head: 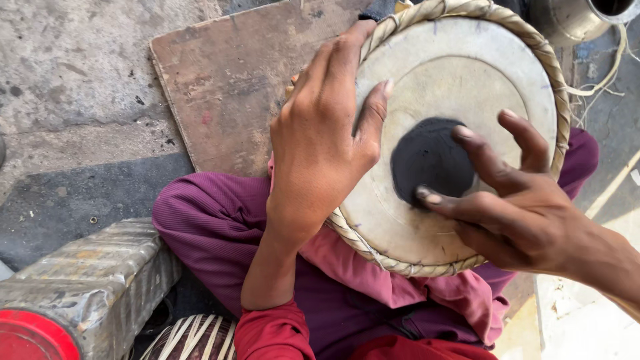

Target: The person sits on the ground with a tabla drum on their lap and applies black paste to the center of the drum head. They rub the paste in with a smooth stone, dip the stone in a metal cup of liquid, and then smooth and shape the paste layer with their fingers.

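Pale-skinned drum (460, 67) sits between left hand (320, 147) and right hand (507, 200).

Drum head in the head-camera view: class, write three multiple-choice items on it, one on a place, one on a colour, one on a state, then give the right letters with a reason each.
1. Where does the left hand rest?
A. on the drum's left rim
B. on the metal can
C. flat on the wooden board

2. What colour is the round patch in the middle of the drum head?
A. white
B. black
C. red

3. How is the right hand placed?
A. closed in a fist
B. gripping a hammer
C. open, fingertips on the black patch

Answers: 1 A, its fingers curl over the braided rim and the thumb lies on the skin. 2 B, the patch is dark against the pale skin. 3 C, the fingers are spread and hold no tool.
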